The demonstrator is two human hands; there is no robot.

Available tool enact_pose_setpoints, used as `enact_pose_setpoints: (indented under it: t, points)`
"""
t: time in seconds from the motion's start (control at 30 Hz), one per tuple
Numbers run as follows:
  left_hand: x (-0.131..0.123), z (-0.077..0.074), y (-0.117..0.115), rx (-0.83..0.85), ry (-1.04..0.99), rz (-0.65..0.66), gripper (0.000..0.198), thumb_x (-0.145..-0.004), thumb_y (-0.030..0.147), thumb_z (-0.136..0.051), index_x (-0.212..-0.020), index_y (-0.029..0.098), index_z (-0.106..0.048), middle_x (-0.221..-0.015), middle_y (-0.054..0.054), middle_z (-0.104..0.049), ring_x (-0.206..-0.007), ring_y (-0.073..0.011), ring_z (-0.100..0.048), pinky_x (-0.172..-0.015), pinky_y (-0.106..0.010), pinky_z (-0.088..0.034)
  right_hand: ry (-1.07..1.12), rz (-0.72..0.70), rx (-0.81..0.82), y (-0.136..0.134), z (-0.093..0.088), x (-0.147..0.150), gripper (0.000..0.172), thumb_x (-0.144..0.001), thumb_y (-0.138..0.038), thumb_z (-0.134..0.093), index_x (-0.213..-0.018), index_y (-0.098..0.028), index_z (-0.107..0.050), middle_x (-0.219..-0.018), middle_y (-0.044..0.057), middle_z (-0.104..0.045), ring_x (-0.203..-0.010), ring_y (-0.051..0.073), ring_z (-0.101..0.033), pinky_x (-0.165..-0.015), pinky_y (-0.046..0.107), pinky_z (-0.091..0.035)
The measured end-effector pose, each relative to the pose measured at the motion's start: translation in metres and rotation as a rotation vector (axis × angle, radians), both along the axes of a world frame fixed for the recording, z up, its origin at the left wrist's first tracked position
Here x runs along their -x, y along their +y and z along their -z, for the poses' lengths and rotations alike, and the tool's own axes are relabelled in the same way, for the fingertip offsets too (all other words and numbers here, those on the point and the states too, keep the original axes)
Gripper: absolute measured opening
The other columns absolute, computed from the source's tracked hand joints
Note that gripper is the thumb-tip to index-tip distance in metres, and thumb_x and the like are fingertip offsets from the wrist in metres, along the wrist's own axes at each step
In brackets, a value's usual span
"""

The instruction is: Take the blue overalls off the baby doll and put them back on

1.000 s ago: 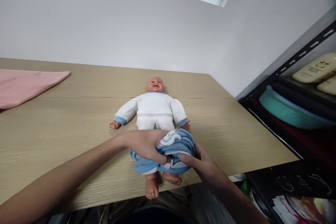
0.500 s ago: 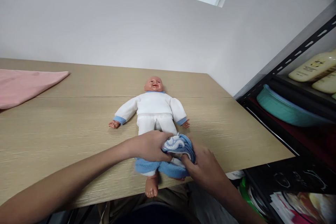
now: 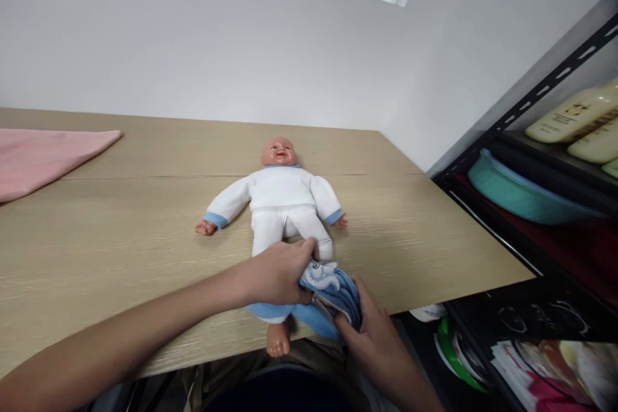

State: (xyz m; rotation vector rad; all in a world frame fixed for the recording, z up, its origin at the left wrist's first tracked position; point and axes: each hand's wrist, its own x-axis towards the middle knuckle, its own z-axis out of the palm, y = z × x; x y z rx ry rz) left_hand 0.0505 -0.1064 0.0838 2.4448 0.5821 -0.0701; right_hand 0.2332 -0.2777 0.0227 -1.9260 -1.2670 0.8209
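Note:
A baby doll (image 3: 281, 199) in a white top and white trousers lies on its back on the wooden table (image 3: 120, 232), head away from me. A bunched blue-and-white garment (image 3: 333, 290) sits around its lower legs. My left hand (image 3: 277, 273) is closed on the garment over the doll's shins. My right hand (image 3: 369, 331) grips the garment's right side at the table's front edge. One bare doll foot (image 3: 277, 341) pokes out over the edge.
A folded pink cloth (image 3: 43, 158) lies at the table's far left. A black metal shelf (image 3: 531, 161) on the right holds a teal basin (image 3: 516, 193) and cream bottles (image 3: 574, 122). A white wall stands behind the table.
Both hands have drawn the blue garment down the doll's legs toward me, baring more of the white trousers. The right foot is now covered by the garment and my right hand.

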Motion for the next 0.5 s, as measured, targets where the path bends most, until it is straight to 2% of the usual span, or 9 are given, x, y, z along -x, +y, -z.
enact_pose_setpoints:
  t: [0.1, 0.2, 0.3, 0.4, 0.5]
  points:
    - [0.001, 0.004, 0.004, 0.102, -0.068, -0.017, 0.066, -0.076, 0.023, -0.085, -0.132, 0.017, -0.050, -0.125, -0.015, -0.073, -0.114, -0.0362, -0.073, -0.091, -0.042, -0.056, 0.175, 0.065, -0.058, 0.001, 0.007, 0.006, 0.055, -0.085, -0.035, -0.063, -0.138, -0.023, -0.063, -0.134, 0.012, -0.076, -0.129, 0.031, -0.070, -0.113, 0.048, -0.054]
    - [0.001, 0.007, 0.011, 0.239, -0.150, -0.044, 0.063, -0.076, 0.021, -0.084, -0.130, 0.019, -0.051, -0.123, -0.012, -0.072, -0.110, -0.0328, -0.072, -0.089, -0.040, -0.055, 0.194, 0.078, -0.154, 0.008, 0.013, 0.011, 0.050, -0.083, -0.028, -0.064, -0.132, -0.023, -0.064, -0.129, 0.010, -0.076, -0.126, 0.029, -0.071, -0.108, 0.043, -0.058]
    - [0.002, 0.006, 0.020, 0.407, -0.223, -0.054, 0.062, -0.073, 0.018, -0.080, -0.128, 0.020, -0.052, -0.125, -0.010, -0.071, -0.114, -0.0307, -0.070, -0.095, -0.040, -0.055, 0.166, 0.074, -0.245, 0.015, 0.016, 0.011, 0.042, -0.087, -0.025, -0.065, -0.129, -0.023, -0.062, -0.122, 0.008, -0.075, -0.118, 0.028, -0.072, -0.103, 0.041, -0.059]
    - [0.005, 0.000, 0.026, 0.554, -0.252, -0.042, 0.067, -0.069, 0.017, -0.082, -0.129, 0.021, -0.052, -0.133, -0.010, -0.068, -0.125, -0.0305, -0.066, -0.104, -0.041, -0.054, 0.215, 0.029, -0.315, 0.017, 0.017, 0.008, 0.039, -0.094, -0.031, -0.071, -0.130, -0.024, -0.059, -0.124, 0.008, -0.073, -0.115, 0.026, -0.072, -0.104, 0.040, -0.059]
    - [0.007, -0.005, 0.028, 0.587, -0.253, -0.025, 0.071, -0.068, 0.016, -0.083, -0.131, 0.022, -0.052, -0.137, -0.009, -0.065, -0.127, -0.0293, -0.064, -0.107, -0.041, -0.052, 0.260, 0.006, -0.368, 0.016, 0.018, 0.006, 0.046, -0.096, -0.040, -0.076, -0.135, -0.026, -0.056, -0.131, 0.009, -0.071, -0.115, 0.025, -0.072, -0.101, 0.037, -0.060]
